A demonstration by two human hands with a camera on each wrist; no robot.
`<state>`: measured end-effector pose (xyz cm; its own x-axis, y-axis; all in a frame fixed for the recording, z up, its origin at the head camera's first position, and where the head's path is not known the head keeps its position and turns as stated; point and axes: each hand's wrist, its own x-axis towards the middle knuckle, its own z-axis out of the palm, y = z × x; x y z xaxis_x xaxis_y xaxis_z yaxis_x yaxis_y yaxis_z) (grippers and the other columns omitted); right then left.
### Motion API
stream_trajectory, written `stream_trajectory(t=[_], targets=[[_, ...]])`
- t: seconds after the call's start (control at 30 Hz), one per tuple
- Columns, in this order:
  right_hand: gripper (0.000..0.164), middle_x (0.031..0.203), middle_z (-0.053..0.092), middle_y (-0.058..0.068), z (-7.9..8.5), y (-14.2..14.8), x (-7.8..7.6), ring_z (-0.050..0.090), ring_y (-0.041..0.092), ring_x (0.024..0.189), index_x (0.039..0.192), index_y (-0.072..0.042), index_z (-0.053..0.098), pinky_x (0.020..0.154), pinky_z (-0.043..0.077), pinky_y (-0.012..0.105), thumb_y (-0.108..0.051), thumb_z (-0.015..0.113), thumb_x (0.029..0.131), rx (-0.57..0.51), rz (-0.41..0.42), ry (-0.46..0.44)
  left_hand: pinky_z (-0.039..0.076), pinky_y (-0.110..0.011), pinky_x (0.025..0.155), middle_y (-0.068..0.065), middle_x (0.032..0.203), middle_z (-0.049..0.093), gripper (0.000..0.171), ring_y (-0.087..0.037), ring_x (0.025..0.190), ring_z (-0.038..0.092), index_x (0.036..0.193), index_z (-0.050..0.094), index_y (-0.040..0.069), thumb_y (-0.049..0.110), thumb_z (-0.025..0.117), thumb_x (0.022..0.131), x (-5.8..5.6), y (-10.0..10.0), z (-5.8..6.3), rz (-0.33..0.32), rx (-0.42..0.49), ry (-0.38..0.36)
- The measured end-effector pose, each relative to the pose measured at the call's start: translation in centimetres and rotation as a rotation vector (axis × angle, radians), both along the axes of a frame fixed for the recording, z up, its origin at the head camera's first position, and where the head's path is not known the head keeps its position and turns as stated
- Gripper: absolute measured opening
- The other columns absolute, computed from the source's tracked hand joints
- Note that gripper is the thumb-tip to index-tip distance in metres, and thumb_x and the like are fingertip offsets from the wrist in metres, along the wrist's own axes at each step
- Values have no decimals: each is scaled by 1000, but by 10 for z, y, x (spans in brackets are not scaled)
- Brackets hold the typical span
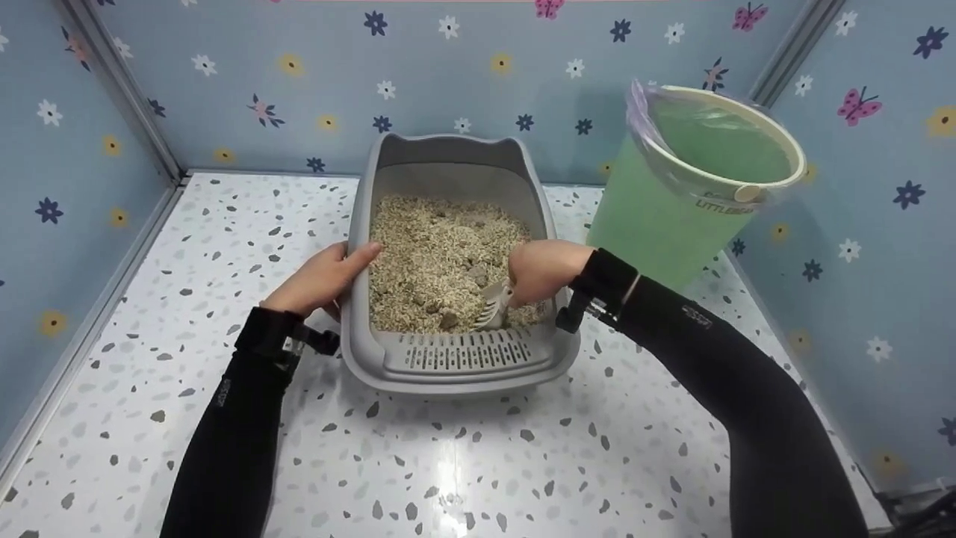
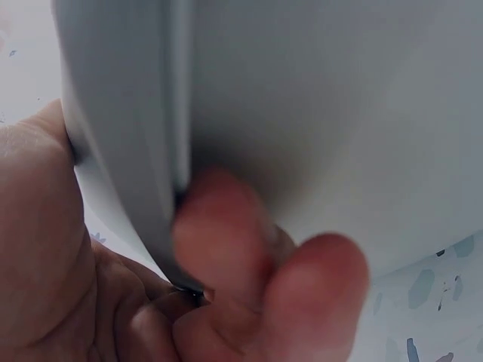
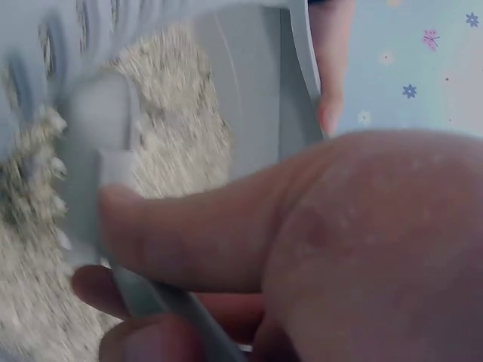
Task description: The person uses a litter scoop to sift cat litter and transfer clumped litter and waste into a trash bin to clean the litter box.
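Observation:
A grey litter box [image 1: 455, 377] holds tan granular litter [image 1: 426, 246] with several darker clumps. My left hand [image 1: 323, 280] grips its left rim, the thumb over the top; in the left wrist view the curled fingers [image 2: 226, 234] lie under the rim against the outer wall. My right hand [image 1: 541, 269] holds a light grey slotted litter scoop [image 1: 493, 308] by its handle. The scoop's head is down in the litter near the front right, close to the slotted front ledge. In the right wrist view my thumb [image 3: 189, 234] presses along the scoop's handle [image 3: 143, 290].
A green bin [image 1: 657, 217] with a thin purple-tinted liner [image 1: 646, 112] stands to the right of the litter box, near the back. Flower-patterned panels [image 1: 448, 82] enclose the back and both sides. Speckled white tabletop [image 1: 418, 463] lies under everything.

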<state>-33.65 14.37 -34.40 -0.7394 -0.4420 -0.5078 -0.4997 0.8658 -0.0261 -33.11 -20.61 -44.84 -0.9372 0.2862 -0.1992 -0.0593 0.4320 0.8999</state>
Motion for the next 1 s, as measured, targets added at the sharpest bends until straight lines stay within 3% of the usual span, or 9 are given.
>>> stream_trajectory(t=[0.17,0.33,0.4,0.53,0.77,1.0], targets=[[42,66,52,-7,-16,-11,2,50,15,63,69,-18,58,61,49,34,-33,79,102,-84,5,-21,70,-54,62,-21,101,68,103,-33,74,77,150,49,-4,87,50,101,1,-2,0,8,-5,12],[34,97,77,6,-33,-22,3,68,25,87,101,-6,80,85,62,44,-39,75,106,-128,12,2,71,-55,63,-22,102,69,105,-34,76,78,149,49,-4,89,50,99,3,-2,0,10,-3,8],[36,105,78,10,-39,-28,0,69,28,92,108,-3,80,90,63,46,-39,74,107,-138,10,4,70,-55,63,-21,102,68,104,-33,75,77,149,49,-4,88,50,101,3,-2,1,9,-2,2],[34,103,75,12,-48,-38,-7,66,28,90,106,-2,76,87,61,48,-36,73,108,-152,-1,-13,70,-55,61,-21,101,68,102,-31,73,77,152,46,-3,85,50,102,2,-1,1,8,1,-4],[38,113,76,13,-53,-49,-22,70,29,100,120,-1,75,94,62,45,-38,70,111,-176,3,-96,70,-56,63,-21,103,70,101,-30,77,78,153,47,-2,86,50,102,2,-1,1,8,8,-10],[39,113,72,13,-63,-47,-36,67,29,101,122,-1,71,93,60,45,-39,66,114,-228,69,-155,71,-55,63,-23,104,68,96,-33,77,78,152,47,-3,81,49,106,3,0,3,9,-9,-6]])
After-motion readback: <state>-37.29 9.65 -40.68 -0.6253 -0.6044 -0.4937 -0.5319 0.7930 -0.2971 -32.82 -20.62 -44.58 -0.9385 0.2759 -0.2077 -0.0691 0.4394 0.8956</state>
